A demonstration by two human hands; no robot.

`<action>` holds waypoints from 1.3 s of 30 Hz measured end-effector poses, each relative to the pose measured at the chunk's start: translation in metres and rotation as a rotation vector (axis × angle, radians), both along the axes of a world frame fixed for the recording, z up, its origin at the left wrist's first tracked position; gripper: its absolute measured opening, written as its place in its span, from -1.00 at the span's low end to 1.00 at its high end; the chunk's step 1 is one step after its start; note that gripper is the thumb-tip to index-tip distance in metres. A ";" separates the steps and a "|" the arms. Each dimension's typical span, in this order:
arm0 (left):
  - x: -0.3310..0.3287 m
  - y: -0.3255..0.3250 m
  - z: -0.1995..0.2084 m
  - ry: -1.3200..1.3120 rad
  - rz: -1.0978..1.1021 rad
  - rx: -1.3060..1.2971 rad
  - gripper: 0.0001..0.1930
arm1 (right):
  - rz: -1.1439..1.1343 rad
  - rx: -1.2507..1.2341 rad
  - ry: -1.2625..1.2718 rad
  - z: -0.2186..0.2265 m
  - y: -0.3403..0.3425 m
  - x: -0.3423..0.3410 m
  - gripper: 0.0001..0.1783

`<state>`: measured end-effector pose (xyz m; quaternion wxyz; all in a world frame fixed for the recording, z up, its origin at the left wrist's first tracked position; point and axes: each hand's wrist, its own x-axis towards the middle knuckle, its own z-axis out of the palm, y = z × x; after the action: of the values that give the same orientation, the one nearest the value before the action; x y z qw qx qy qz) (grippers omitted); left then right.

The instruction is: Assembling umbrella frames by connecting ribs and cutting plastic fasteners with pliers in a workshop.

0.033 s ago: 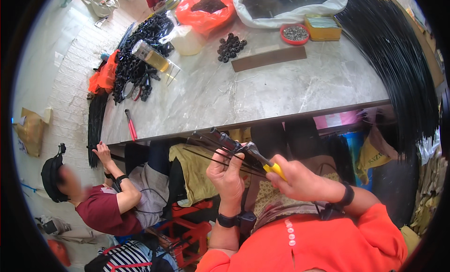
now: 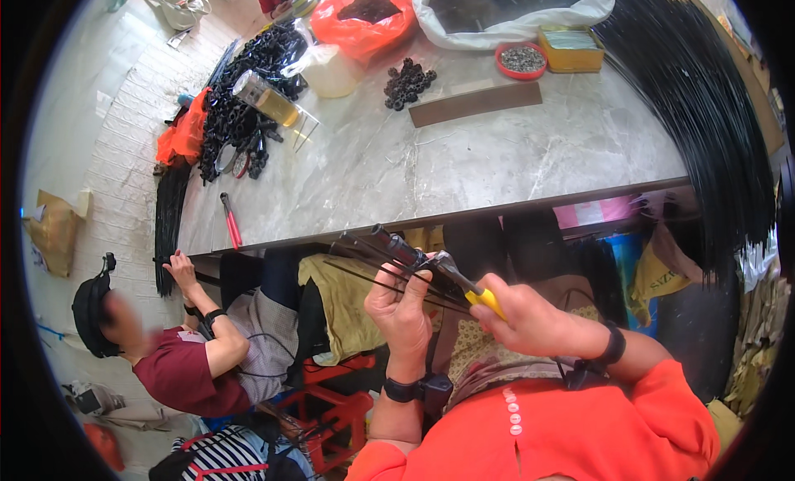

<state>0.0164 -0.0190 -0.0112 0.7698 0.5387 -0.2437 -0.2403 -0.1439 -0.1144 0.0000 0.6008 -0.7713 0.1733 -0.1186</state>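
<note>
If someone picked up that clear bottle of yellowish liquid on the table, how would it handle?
The clear bottle lies on its side on the smooth marble table, so a nudge would probably roll it. It looks mostly full, so likely heavy for its size. Its clear wall may be slippery.

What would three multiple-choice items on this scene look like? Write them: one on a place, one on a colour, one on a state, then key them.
1. Where does the brown flat strip lie?
A. on the marble table top
B. on the floor
C. in the person's lap

2. What colour is the handle of the tool in the right hand?
A. blue
B. yellow
C. white

3. How is the left hand?
A. open and flat on the table
B. closed around a bundle of thin black rods
C. hanging with nothing in it

Answers:
1 A, the strip rests on the table near a pile of small black parts.
2 B, a yellow grip shows at the fingers.
3 B, the fingers wrap the black rods, held below the table edge.
</note>
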 end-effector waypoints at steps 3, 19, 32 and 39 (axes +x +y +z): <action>0.000 -0.001 0.002 0.014 -0.004 0.000 -0.68 | 0.006 -0.062 0.015 0.004 -0.002 0.000 -0.75; 0.012 0.002 0.001 0.105 -0.187 -0.014 -0.61 | 0.043 0.082 0.043 0.008 -0.022 -0.009 -0.68; 0.001 -0.005 0.014 0.121 -0.210 -0.099 -0.56 | -0.204 0.125 -0.312 0.015 -0.033 0.025 -0.64; 0.001 -0.001 0.020 0.064 -0.215 -0.040 -0.57 | -0.178 -0.022 -0.264 0.025 -0.028 0.027 -0.61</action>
<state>0.0172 -0.0204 0.0092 0.7575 0.4862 -0.2801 -0.3337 -0.1169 -0.1421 0.0252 0.5969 -0.7372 0.1593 -0.2737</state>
